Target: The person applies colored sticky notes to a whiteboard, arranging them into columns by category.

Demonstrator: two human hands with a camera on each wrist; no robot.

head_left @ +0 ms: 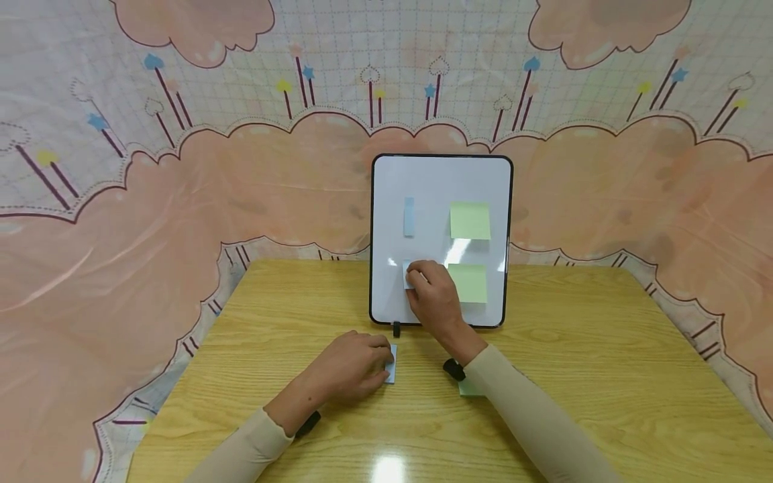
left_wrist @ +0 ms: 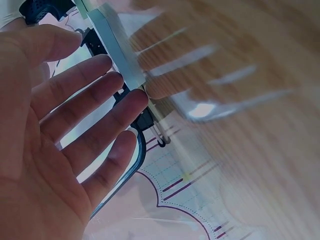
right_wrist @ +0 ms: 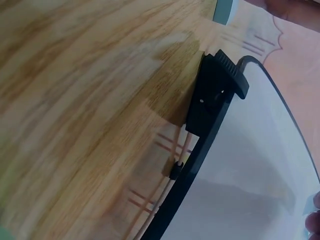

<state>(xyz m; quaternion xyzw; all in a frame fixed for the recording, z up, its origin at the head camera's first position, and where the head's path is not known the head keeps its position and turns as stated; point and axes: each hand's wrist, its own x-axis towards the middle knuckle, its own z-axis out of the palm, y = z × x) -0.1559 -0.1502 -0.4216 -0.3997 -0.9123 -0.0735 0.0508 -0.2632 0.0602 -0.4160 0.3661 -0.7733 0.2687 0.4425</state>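
Note:
My right hand [head_left: 431,295] is at the lower left part of a whiteboard [head_left: 431,178], its curled fingers pinching a small pale blue sticky note [head_left: 406,276] against the surface. Above that note sticks a narrow blue sticky note [head_left: 409,216]. Two green sticky notes, an upper one [head_left: 470,221] and a lower one [head_left: 474,285], are on the board's right side. On the table my left hand [head_left: 356,365] rests beside a pad of blue sticky notes [head_left: 391,369]. In the left wrist view its loosely bent fingertips touch the pad [left_wrist: 117,47], thumb apart.
The whiteboard stands upright on a wooden table [head_left: 290,295], held by black clip feet [right_wrist: 217,90]. A green sticky-note pad [head_left: 471,388] lies partly under the right forearm. A patterned cloth backdrop [head_left: 290,181] surrounds the table.

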